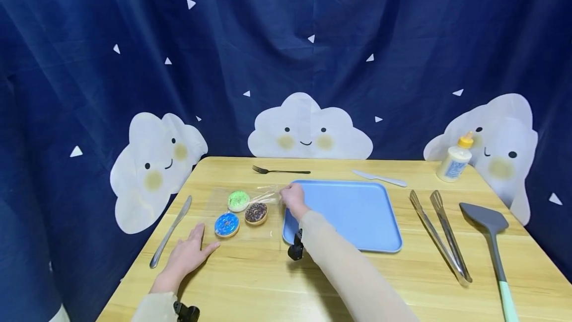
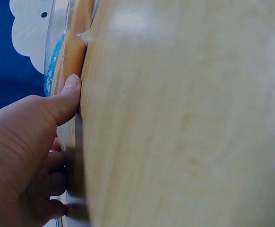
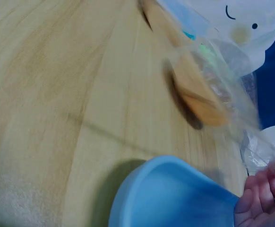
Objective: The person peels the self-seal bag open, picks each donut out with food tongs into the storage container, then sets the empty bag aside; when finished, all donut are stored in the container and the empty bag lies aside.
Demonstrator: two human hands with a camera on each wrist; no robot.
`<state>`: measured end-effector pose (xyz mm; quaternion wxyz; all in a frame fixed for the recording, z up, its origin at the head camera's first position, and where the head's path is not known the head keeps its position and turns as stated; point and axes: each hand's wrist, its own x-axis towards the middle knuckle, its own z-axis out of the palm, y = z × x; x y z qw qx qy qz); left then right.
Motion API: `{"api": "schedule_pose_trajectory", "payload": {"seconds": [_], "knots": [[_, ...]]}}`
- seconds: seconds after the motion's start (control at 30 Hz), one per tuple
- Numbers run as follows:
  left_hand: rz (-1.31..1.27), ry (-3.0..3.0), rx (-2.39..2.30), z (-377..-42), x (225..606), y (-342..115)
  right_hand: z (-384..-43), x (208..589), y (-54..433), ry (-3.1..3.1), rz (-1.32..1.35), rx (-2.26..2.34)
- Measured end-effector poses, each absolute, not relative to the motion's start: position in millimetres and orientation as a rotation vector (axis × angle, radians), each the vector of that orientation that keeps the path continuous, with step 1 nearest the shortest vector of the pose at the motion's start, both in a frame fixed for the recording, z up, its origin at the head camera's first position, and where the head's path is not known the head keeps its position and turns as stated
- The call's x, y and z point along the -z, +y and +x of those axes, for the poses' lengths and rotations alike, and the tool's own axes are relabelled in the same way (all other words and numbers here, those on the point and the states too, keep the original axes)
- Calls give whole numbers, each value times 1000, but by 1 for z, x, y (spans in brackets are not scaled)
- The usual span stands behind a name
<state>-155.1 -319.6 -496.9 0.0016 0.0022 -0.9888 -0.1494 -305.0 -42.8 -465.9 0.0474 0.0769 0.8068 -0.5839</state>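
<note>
Three toy donuts lie close together at the left of the table: a green-topped donut (image 1: 239, 201), a blue-topped donut (image 1: 227, 225) and a dark brown sprinkled donut (image 1: 256, 213). Clear plastic film (image 1: 268, 194) covers them and stretches to the tray's left side. My right hand (image 1: 295, 200) pinches the film's right edge above the tray's upper left corner. In the right wrist view its fingers (image 3: 254, 198) are bent beside the blue rim. My left hand (image 1: 186, 255) rests with fingers extended on the table, its thumb (image 2: 71, 90) close by the blue-topped donut.
A blue tray (image 1: 348, 212) lies mid-table. Behind are a black fork (image 1: 281, 171) and a pale knife (image 1: 380, 178). A metal knife (image 1: 172, 230) lies left. To the right are tongs (image 1: 440, 232), a spatula (image 1: 490, 227) and a yellow-capped bottle (image 1: 455, 160).
</note>
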Motion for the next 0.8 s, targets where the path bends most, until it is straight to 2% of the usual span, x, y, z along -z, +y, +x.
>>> {"api": "schedule_pose_trajectory", "payload": {"seconds": [0.2,0.57,0.8], "knots": [[4,-3094,469,-154,495,-319,-308,474,-35,2359,315,1923],[-6,-3075,479,-154,497,-323,-312,473,-27,2264,366,1892],[-60,-3030,536,-155,498,-326,-313,468,-14,2210,292,1952]]}}
